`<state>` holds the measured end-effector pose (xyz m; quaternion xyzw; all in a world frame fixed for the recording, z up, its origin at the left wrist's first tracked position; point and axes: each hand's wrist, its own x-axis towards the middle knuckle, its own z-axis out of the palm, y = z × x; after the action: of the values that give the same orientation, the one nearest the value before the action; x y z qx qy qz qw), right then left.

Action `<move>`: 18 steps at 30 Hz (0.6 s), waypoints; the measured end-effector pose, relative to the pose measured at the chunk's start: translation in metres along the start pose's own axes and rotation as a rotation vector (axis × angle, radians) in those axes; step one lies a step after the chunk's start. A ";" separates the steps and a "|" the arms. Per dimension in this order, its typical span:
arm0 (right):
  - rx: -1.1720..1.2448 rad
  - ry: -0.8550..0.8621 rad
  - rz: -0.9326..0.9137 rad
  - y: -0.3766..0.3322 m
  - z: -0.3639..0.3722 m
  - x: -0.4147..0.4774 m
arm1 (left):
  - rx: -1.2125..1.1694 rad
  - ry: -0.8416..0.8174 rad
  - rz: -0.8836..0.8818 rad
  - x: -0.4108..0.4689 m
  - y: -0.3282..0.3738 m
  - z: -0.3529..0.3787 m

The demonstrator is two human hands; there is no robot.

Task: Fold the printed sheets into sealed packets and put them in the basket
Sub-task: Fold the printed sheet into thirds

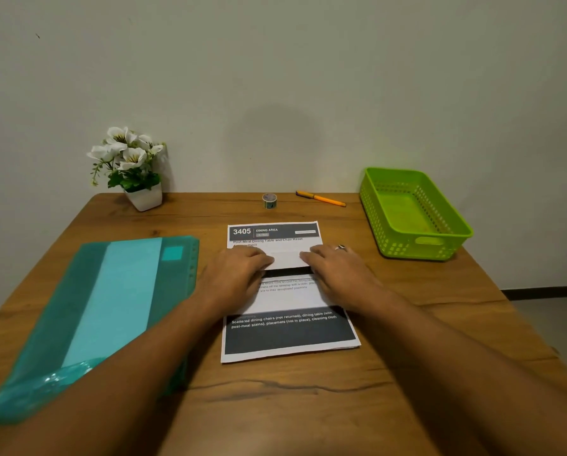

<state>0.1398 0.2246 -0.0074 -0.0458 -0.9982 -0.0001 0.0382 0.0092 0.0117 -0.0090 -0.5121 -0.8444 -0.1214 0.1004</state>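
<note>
From my remote seat, nearest the camera is a brown wooden table [308, 406] with dark grain lines, and two bare forearms reach forward across it. At the near left lies a teal folder [121, 297], flat, with a paler strip down its middle and its long axis slanting away to the right.

The sheet [288, 334] lies flat at the table's centre, just right of the folder. Its long axis runs straight away from me. The header "3405 DINING AREA" is at the far end and a dark block of white text at the near end, so the print reads upright from here. Thin edges at the near right corner suggest more than one sheet. A white flap crosses its middle, but I cannot tell how the fold runs.

The left hand [236, 274] and right hand [338, 271] rest side by side on that flap, palms down, fingers fairly straight and pressing the paper, gripping nothing. The right hand wears a ring [341, 247].

Farther off, near the wall, stand a small tape roll [269, 201] and an orange pen [321, 198]. The green basket [407, 248] sits at the far right, well apart from the sheet. A potted white-flowered plant [130, 159] stands at the far left. Behind is a plain pale wall [275, 77], with grey floor [545, 311] beyond the right edge.
</note>
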 end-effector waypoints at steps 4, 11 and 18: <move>0.046 -0.054 0.017 -0.001 0.009 -0.007 | 0.008 -0.051 -0.024 -0.005 -0.002 0.011; 0.133 0.016 0.079 -0.004 0.019 -0.007 | -0.026 -0.134 -0.158 0.002 -0.003 0.022; 0.192 0.011 0.093 -0.031 0.025 0.016 | 0.030 -0.293 -0.205 0.003 -0.004 0.034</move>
<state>0.1192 0.1950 -0.0309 -0.0881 -0.9902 0.0970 0.0480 0.0033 0.0228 -0.0404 -0.4341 -0.8994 -0.0427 -0.0289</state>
